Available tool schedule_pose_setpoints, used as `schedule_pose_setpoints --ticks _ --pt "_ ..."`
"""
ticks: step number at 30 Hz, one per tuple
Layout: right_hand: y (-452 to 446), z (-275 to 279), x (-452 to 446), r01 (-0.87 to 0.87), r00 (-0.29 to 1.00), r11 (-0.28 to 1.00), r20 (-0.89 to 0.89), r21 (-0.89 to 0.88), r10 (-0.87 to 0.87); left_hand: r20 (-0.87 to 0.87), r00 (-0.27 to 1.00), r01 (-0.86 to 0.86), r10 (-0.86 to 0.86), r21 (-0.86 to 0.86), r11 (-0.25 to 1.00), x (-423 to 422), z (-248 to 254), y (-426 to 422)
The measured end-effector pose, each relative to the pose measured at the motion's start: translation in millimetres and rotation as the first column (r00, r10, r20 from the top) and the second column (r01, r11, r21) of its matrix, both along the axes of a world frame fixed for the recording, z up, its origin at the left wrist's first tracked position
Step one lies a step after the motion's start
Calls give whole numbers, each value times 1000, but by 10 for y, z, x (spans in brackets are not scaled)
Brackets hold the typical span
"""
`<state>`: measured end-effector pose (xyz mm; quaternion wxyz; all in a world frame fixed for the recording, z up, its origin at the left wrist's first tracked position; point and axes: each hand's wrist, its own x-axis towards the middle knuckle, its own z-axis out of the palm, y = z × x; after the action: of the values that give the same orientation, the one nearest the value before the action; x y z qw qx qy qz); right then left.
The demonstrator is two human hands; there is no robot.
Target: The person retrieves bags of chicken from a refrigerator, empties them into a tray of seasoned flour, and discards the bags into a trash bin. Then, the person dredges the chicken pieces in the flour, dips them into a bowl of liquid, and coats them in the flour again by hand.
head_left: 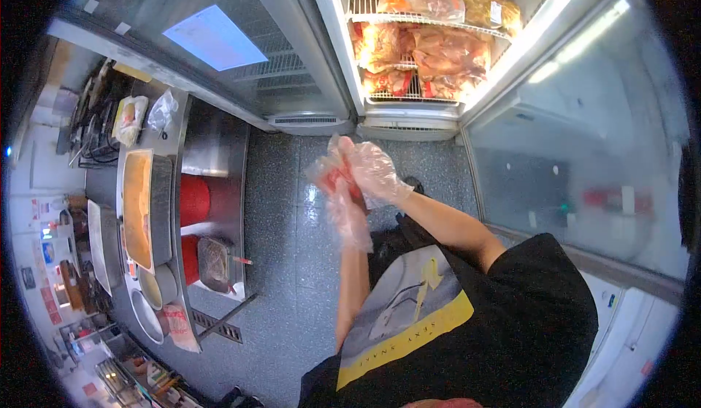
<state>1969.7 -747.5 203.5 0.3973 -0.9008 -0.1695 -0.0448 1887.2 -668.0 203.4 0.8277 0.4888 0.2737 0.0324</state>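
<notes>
Both my hands wear clear plastic gloves and meet in front of my body, above the floor. Between them is a small clear plastic bag with something red inside (pixel 336 178); its exact kind is too blurred to tell. My left hand (pixel 347 214) grips the bag from below, fingers wrapped on it. My right hand (pixel 376 172) closes over its upper right side. Ahead of my hands stands a lit upright fridge (pixel 412 112), its door open, with bagged raw meat (pixel 449 54) on wire shelves.
To the left runs a steel counter (pixel 179 116) with a long rectangular pan (pixel 139 211), a round pot (pixel 155 285) and a white bowl (pixel 146 317). Red containers (pixel 193 200) stand beneath it. A glass door (pixel 569 152) lies on the right. Blue-grey flooring (pixel 281 240) is underfoot.
</notes>
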Motion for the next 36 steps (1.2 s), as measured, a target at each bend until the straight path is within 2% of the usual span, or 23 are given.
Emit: schedule_pose_setpoints --ticks 2,4,5,6,7,8,9,10,12,14,16,17,18,19,20,21,22,24,26,27,29,32,36 --pt "-14 195 -163 132 943 990 -312 38 -114 -185 982 36 -35 5 999 -269 295 -22" --pt "-33 288 -304 189 932 982 -321 32 -169 9 1000 25 -28 234 972 -468 314 12" --pt "-66 478 -418 208 905 977 -388 49 -173 74 994 70 -76 86 994 -621 -144 199" --pt "-100 575 -531 226 872 972 -458 66 -171 70 996 58 -63 76 995 -692 38 332" --pt "-108 248 -608 219 879 944 -469 246 -82 49 931 338 -361 255 906 -815 267 485" --pt "-93 165 -725 204 883 947 -464 249 -68 -17 784 569 -621 421 707 -899 485 559" --pt "-82 155 -811 151 927 931 -376 333 -17 195 819 497 -540 230 837 -1009 575 548" --pt "-79 158 -895 95 958 907 -285 411 28 210 818 486 -535 244 839 -1189 516 558" --pt "-88 489 -1025 70 946 940 -321 333 43 -6 895 446 -446 13 895 -1542 374 576" --pt "-135 618 -1120 143 828 979 -560 147 -37 -26 915 402 -402 -14 916 -1698 540 533" --pt "-242 637 -1277 76 798 987 -602 142 25 -48 927 371 -373 -47 927 -1859 746 448" --pt "-336 645 -1349 0 761 992 -644 128 83 -80 916 401 -393 125 908 -1930 813 408" --pt "-423 379 -1494 7 767 991 -637 137 83 -119 906 423 -407 295 857 -1964 857 407" --pt "-490 -110 -1699 -286 753 904 -509 318 417 -278 795 546 -539 715 437 -1961 872 518" --pt "-605 -61 -1814 -513 685 811 -436 281 584 -285 795 547 -535 717 432 -1984 934 529" --pt "-720 -3 -1930 -701 577 668 -353 249 736 -255 708 479 -658 858 183 -2005 1044 492" --pt "-897 558 -2015 -810 523 584 -388 50 759 -264 592 338 -762 939 -62 -2015 1169 412" --pt "-1180 1108 -2160 -811 442 567 -487 142 754 -280 483 329 -830 936 -125 -1996 1504 154" --pt "-1445 1119 -2326 -802 342 551 -578 232 741 -398 154 416 -905 856 -306 -2065 1673 -29" --pt "-1629 1048 -2429 -841 346 461 -373 283 861 -406 151 423 -901 850 -313 -2145 1660 -72" --pt "-1945 1052 -2559 -881 334 365 -150 300 931 -452 -157 323 -878 817 -478 -2280 1616 -145" --pt "-2383 1204 -2788 -900 297 362 -268 243 916 -284 -64 307 -957 907 -290 -2525 1550 -146" --pt "-2637 1350 -3078 -839 447 499 -245 219 860 -388 -182 356 -904 831 -428 -2696 1712 -100"
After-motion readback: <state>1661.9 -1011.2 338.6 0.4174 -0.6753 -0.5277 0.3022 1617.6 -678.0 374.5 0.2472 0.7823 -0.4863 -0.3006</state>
